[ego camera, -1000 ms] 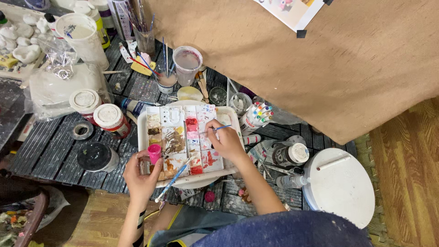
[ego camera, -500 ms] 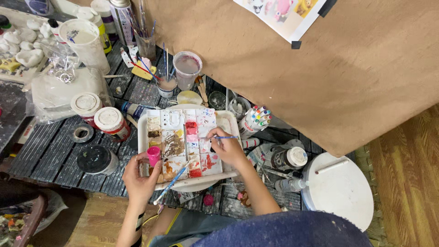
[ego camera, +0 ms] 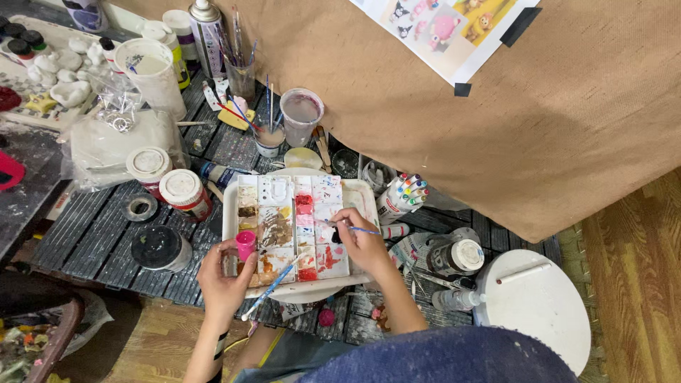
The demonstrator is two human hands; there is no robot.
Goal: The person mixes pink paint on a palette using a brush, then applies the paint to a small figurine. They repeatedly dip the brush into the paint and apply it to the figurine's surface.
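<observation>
Right hand (ego camera: 363, 237), gripping a thin brush (ego camera: 355, 228), has dropped to the palette (ego camera: 284, 234); left hand (ego camera: 225, 273) clasps a pink pot (ego camera: 245, 245).

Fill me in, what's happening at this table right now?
A person is painting. The right hand holds a thin brush with its tip down over the white palette tray, which is smeared with red, brown and white paint. The left hand holds a small pink object at the tray's near-left corner, with a blue-handled brush beside it. A cup of murky water and paint jars stand around the tray.
</observation>
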